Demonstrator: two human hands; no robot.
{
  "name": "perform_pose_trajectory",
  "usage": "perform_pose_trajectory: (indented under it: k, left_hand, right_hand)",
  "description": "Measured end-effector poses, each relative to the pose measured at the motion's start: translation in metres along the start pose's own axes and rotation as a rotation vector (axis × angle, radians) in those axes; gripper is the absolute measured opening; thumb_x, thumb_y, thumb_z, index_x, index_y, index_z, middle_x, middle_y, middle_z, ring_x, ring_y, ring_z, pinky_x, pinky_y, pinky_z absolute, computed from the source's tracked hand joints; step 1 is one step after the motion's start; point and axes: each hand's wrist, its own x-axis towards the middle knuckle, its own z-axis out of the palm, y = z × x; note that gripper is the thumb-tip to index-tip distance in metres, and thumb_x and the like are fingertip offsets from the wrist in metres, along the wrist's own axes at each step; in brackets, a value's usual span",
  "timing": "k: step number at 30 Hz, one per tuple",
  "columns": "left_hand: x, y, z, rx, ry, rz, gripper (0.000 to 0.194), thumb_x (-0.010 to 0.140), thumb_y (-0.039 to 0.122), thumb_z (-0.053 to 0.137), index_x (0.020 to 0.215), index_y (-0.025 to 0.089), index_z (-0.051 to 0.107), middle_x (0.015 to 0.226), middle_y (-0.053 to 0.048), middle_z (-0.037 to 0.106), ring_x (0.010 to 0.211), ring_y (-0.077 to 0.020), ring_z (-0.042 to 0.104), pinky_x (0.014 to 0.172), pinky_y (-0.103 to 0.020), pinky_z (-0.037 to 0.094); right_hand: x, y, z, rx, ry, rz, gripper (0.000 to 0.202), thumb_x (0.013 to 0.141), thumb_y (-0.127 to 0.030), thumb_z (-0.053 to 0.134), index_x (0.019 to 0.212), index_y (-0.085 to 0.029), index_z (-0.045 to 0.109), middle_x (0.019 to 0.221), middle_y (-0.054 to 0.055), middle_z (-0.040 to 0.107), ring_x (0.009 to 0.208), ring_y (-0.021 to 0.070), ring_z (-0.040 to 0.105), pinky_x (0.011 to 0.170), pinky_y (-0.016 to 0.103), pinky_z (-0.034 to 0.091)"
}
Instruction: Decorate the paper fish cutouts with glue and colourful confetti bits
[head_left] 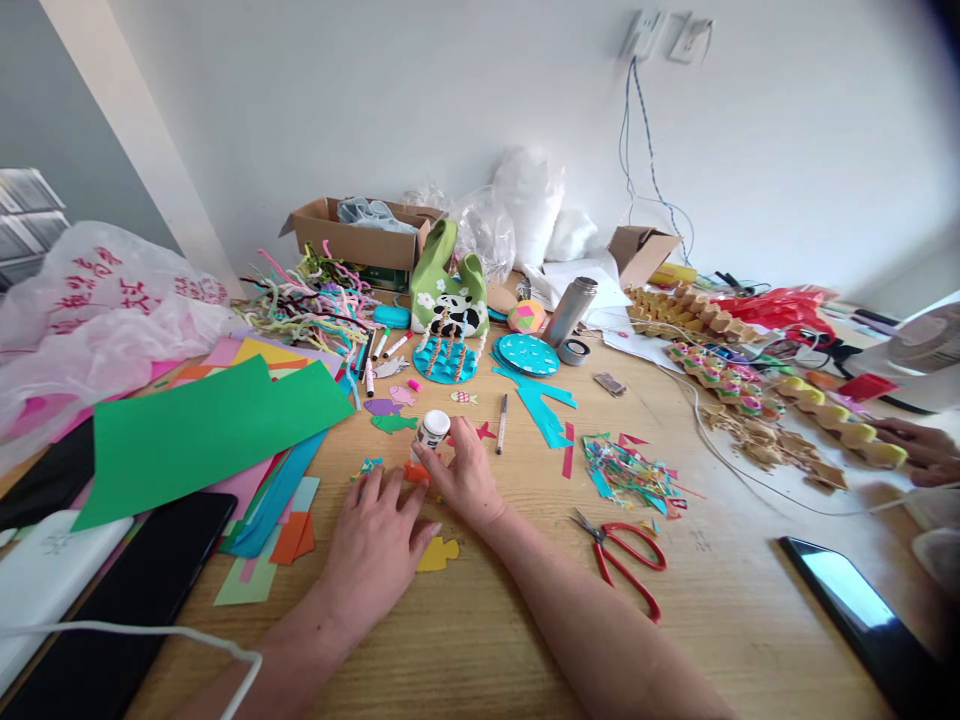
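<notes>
My right hand (469,478) is closed around a small bottle (433,431) with a white cap, which stands upright or nearly so. My left hand (379,540) lies palm down with its fingers spread, its fingertips by an orange paper cutout (416,472). Beside its thumb is a yellow fish cutout (438,555). Small blue and yellow paper bits (367,468) show beyond the left fingers. Past the bottle lie a green fish cutout (393,423), a purple one (382,406) and a pink one (403,395). A red cutout (485,432) is partly hidden behind my right hand.
Red-handled scissors (628,560) lie right of my forearm, below a heap of paper scraps (634,472). A pen (502,424) lies ahead. Green paper sheets (217,430) cover the left side. Another person's hand (919,448) is at the far right, near a phone (855,610).
</notes>
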Motion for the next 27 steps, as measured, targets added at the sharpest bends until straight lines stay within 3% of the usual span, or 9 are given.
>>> perform_pose_trajectory:
  k: [27]
  left_hand:
    - [0.0002, 0.0004, 0.0003, 0.003, 0.029, 0.001, 0.042, 0.093, 0.045, 0.052, 0.128, 0.024, 0.062, 0.131, -0.012, 0.061, 0.123, -0.0374, 0.049, 0.102, -0.054, 0.042]
  right_hand:
    - [0.0004, 0.0, 0.0006, 0.008, -0.014, 0.007, 0.019, 0.088, -0.03, 0.06, 0.081, -0.023, 0.044, 0.078, 0.001, 0.052, 0.075, 0.0186, 0.049, 0.067, 0.031, 0.039]
